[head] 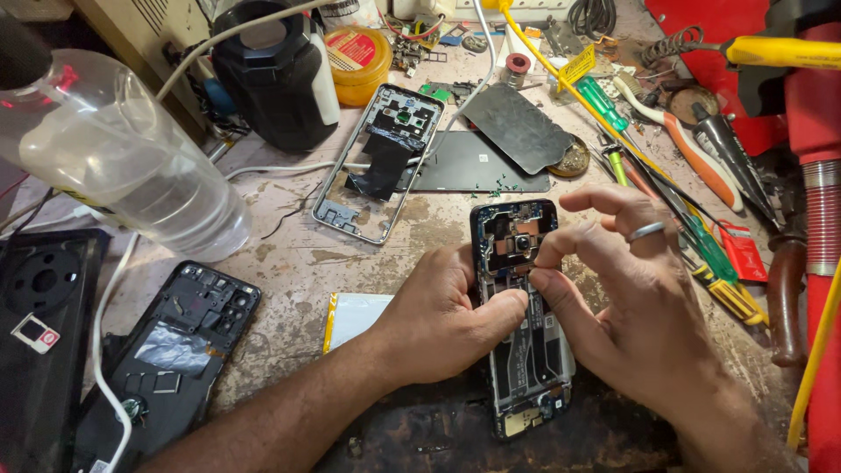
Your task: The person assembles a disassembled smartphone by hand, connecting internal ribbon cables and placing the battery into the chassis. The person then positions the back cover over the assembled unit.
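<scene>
Left hand (pixel 438 320) and right hand (pixel 635 302) pinched tight on flat black open-backed phone (pixel 523 350), lying on rough, worn tabletop (pixel 289 254); smooth clear plastic bottle (pixel 114 153) far off to the left

worn workbench (pixel 298 254) | opened phone (pixel 521 315) | phone frame (pixel 378 162) | plastic bottle (pixel 123 153) | screwdrivers (pixel 701 236)

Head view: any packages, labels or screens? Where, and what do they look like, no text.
Round tin: top centre, yellow with a red label on its lid.
Yellow tag: top right of centre, small rectangle on a yellow cord.
Glass panel: centre, flat, dark, blank rectangle.
Opened phone: under the left hand and right hand, showing its inner boards, no screen.
</scene>
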